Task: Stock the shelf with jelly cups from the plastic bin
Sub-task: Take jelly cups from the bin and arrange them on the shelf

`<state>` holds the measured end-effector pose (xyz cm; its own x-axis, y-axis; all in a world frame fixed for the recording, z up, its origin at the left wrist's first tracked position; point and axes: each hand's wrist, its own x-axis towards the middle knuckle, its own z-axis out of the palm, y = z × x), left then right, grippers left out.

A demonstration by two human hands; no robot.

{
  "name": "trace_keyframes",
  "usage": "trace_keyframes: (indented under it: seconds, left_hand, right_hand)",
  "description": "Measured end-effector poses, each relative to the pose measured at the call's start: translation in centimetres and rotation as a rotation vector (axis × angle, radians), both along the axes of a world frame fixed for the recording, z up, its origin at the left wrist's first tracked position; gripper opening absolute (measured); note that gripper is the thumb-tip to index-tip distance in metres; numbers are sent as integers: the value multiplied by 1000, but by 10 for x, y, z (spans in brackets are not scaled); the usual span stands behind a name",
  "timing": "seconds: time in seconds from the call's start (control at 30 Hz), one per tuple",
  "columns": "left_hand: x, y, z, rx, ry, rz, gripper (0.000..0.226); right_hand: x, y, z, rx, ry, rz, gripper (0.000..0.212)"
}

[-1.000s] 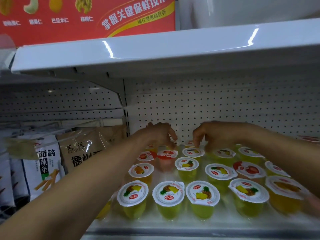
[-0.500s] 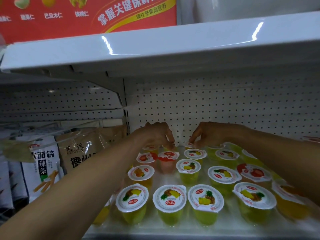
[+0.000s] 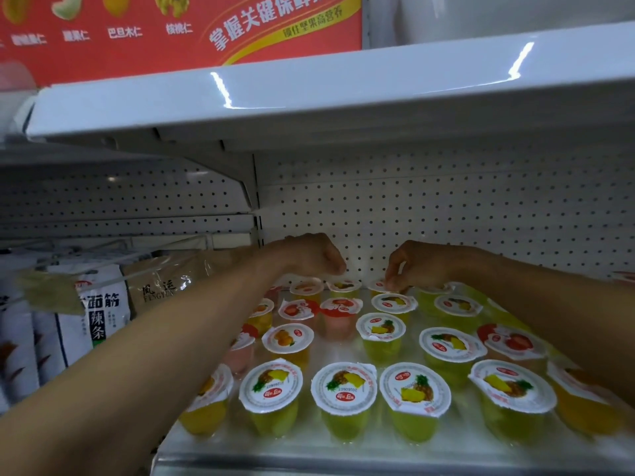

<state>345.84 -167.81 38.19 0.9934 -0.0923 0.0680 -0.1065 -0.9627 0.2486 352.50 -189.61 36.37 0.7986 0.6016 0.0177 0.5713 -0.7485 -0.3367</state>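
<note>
Rearward, the left hand [image 3: 309, 257] and right hand [image 3: 419, 266] partly hide jelly cups [image 3: 343, 286].

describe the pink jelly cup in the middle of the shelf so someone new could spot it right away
Start at the white lower shelf packed with jelly cups. Midway between the left hand and right hand, a little nearer the front, stands the pink cup. Its body is pink under a strawberry lid, while its right-hand neighbours are yellow-green pineapple cups.
</note>
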Motion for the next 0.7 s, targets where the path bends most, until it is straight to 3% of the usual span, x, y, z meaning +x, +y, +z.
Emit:
trace_keyframes:
  seconds: [0.23, 0.4, 0.5, 0.57, 0.7]
  left_hand:
    - [-25, 25, 6, -34, 68, 47, 29]
    - [-23, 24, -8, 37, 101, 59, 29]
    - [-22, 24, -8, 81, 95, 84, 31]
    - [-26, 21, -5, 143, 55, 86, 35]
    - [-50, 12, 2, 88, -121, -2, 24]
  right_hand:
    - [1, 3, -10, 59, -14, 66, 10]
    - [-4, 6, -10, -56, -104, 51, 4]
    - [-16, 4, -5, -171, -225, 17, 20]
    - [-30, -1, 0, -172, -315, 13, 29]
    - [-61, -19, 11, 14, -303, 124, 17]
